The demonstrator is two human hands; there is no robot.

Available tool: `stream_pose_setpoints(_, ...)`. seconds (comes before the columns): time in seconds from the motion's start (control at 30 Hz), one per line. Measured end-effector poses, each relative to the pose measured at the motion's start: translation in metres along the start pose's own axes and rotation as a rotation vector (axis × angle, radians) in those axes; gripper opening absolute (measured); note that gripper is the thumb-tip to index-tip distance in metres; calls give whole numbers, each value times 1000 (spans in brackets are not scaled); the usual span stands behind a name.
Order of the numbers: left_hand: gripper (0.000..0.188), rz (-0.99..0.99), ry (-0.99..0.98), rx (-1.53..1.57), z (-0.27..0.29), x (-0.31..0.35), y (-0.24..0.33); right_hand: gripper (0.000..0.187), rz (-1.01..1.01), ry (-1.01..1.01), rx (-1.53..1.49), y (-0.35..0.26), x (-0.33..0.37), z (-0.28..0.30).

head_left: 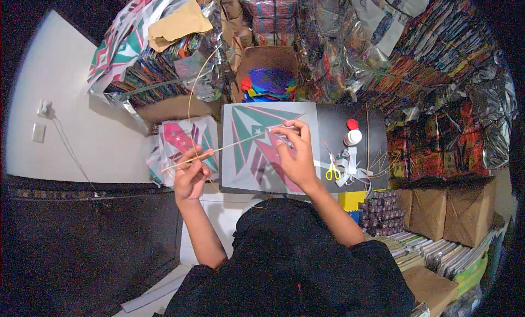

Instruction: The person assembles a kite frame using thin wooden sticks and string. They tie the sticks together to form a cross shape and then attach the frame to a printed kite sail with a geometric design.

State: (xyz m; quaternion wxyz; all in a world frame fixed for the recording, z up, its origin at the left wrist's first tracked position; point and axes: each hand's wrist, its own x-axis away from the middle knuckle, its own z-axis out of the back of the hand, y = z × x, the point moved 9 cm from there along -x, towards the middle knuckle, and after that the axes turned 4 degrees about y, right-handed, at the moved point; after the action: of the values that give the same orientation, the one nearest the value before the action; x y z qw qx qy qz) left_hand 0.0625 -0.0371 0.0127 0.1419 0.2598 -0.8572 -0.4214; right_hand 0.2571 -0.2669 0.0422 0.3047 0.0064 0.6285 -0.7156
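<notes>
The tall piles of coloured flat packs in clear plastic (437, 71) stand at the right and far side, beyond the bench. The dark grey bench (336, 117) is in front of me. On it lies a large white sheet with green and red pointed shapes and a white star (254, 161), spread flat. Beyond the far edge is an open brown cardboard box (265, 57) with blue, purple and red material inside. To the left of the bench lie white sheets printed in red and green (183, 132).

Above these sheets, my left hand (191, 172) grasps a long straight thin pale-brown stick (240, 142) near its lower end. This stick goes slanting across, over the large sheet. My right hand (295, 155) has bent fingers at its farther part; I cannot tell if they grip it or only touch it. A thin curved pale-brown stick (192, 90) rises near my left hand.

At the right of the bench are yellow-handled scissors (332, 173), a small white round jar (353, 137) and, just beside it, a red round cap (352, 124).
</notes>
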Motion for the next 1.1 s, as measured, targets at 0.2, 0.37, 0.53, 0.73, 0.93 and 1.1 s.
stream_pose_setpoints(0.2, 41, 5, 19, -43, -3, -2, -2, 33, 85, -45, 31, -17, 4, -11)
stream_pose_setpoints(0.37, 43, 3, 34, -65, 1, -5, -2, 35, 65, -161, -55, -41, 16, -11)
stream_pose_setpoints(0.53, 45, 3, 57, -43, 6, -1, 1, 33, -90, -22, -87, 4, 14, 12)
stream_pose_setpoints(0.73, 46, 3, 57, -36, 7, -2, 1, 33, -261, 144, -61, 58, 14, 51)
stream_pose_setpoints(0.93, 45, -4, 23, -24, 8, -1, 1, 30, -279, 227, 13, 71, 3, 71)
stream_pose_setpoints(1.1, 44, 15, -1, -18, 5, -1, 2, 32, -272, 288, 132, 92, -8, 87)
